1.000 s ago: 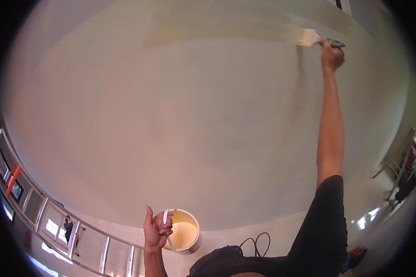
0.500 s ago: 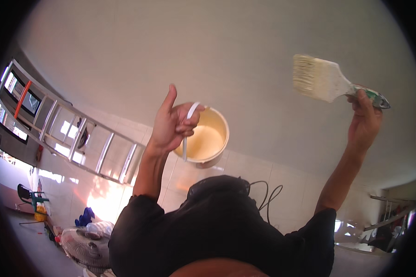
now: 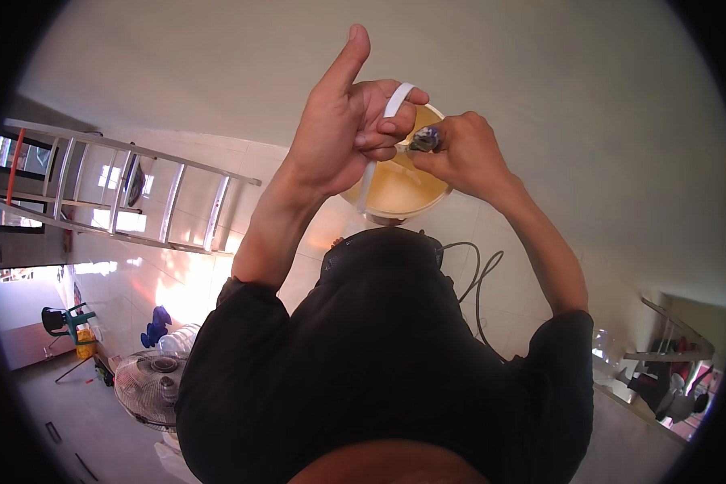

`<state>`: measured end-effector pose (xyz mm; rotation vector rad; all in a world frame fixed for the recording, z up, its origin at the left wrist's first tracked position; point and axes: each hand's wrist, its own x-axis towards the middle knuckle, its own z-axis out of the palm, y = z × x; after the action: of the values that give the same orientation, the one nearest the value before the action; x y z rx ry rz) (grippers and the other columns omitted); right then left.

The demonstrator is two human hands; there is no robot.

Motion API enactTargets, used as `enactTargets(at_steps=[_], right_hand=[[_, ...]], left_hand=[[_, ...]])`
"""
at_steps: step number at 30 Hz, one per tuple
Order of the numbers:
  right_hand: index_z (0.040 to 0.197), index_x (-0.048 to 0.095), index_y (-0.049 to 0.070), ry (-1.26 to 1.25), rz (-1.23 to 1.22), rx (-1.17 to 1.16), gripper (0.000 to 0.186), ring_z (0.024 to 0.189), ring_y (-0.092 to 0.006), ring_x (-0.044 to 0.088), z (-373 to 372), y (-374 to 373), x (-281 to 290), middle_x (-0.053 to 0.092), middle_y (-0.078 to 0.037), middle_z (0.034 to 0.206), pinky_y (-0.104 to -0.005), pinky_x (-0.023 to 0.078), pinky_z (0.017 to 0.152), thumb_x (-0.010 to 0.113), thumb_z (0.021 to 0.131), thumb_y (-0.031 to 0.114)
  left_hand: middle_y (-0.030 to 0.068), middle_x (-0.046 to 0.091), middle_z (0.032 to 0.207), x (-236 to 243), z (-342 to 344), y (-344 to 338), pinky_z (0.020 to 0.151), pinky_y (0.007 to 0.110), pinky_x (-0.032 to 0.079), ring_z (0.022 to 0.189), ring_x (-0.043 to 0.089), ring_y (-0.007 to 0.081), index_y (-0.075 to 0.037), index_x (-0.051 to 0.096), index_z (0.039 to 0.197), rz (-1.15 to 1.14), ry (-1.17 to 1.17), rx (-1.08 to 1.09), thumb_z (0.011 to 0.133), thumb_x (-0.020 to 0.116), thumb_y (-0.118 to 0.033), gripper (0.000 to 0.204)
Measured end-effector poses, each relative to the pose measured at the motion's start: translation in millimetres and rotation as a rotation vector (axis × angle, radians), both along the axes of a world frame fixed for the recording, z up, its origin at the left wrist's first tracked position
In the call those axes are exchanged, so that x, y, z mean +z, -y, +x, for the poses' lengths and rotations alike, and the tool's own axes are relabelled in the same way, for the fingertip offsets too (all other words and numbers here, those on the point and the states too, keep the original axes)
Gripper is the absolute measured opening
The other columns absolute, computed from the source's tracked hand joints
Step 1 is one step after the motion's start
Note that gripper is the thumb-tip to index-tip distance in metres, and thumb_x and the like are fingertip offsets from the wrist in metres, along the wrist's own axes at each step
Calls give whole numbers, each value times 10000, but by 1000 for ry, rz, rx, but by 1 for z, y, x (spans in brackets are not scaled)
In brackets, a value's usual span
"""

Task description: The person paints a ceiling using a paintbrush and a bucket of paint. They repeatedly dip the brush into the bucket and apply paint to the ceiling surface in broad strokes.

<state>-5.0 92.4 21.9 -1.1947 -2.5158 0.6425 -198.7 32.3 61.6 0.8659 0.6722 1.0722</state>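
My left hand (image 3: 339, 129) has the bucket's white handle (image 3: 399, 98) hooked in its curled fingers, with the thumb sticking out. Below hangs a pale bucket (image 3: 395, 189) holding creamy yellow liquid. My right hand (image 3: 468, 153) grips the handle of a paintbrush (image 3: 424, 139) over the bucket's mouth, right beside my left fingers; the bristles are hidden, down inside the bucket.
A plain wall (image 3: 557, 105) fills the upper view. An aluminium ladder (image 3: 137, 194) stands at left, above a fan (image 3: 145, 383) and a green chair (image 3: 77, 323). Looped cable (image 3: 480, 282) lies on the tiled floor. More ladder-like clutter (image 3: 665, 355) is at right.
My right hand has come down and leftward from the wall, bringing the brush to the bucket. My left hand and bucket appear higher as the view has tilted downward.
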Motion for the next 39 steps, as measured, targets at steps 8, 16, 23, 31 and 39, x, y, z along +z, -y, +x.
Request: enactTargets(at_steps=[8, 16, 23, 31, 39], right_hand=[[742, 742, 39, 117, 89, 38, 219, 660, -325, 677, 1, -6, -33, 679, -149, 663, -441, 534, 647, 756, 762, 256], [755, 750, 43, 79, 143, 48, 157, 669, -323, 681, 6, -1, -22, 686, -141, 680, -431, 538, 644, 737, 748, 199], [758, 762, 66, 116, 163, 60, 143, 660, -314, 675, 2, -3, -36, 680, -132, 667, -434, 529, 628, 743, 741, 206], [806, 783, 84, -14, 297, 52, 159, 696, -304, 648, 14, 3, -11, 675, -123, 699, -437, 522, 641, 744, 722, 213], [849, 756, 102, -165, 607, 74, 164, 682, -254, 593, 18, 3, -20, 630, -68, 667, -409, 492, 610, 791, 697, 155]], left_hand=[[-34, 365, 671, 1, 22, -2, 477, 185, 205, 489, 227, 32, 94, 588, 1156, -66, 15, -6, 967, 178, -808, 1008], [-10, 453, 643, -1, 23, -3, 487, 196, 230, 480, 231, 34, 116, 510, 1103, -20, 66, -41, 931, 301, -842, 995], [-15, 448, 644, 7, 23, 1, 481, 196, 228, 476, 235, 36, 97, 515, 1093, -25, 57, -8, 928, 290, -847, 985], [-42, 374, 656, 6, 23, 1, 474, 194, 214, 482, 237, 34, 64, 614, 1124, -52, -20, 55, 963, 194, -811, 984], [-43, 375, 655, 7, 21, 3, 461, 189, 209, 469, 227, 32, 43, 627, 1111, -100, 17, 70, 966, 188, -808, 968]])
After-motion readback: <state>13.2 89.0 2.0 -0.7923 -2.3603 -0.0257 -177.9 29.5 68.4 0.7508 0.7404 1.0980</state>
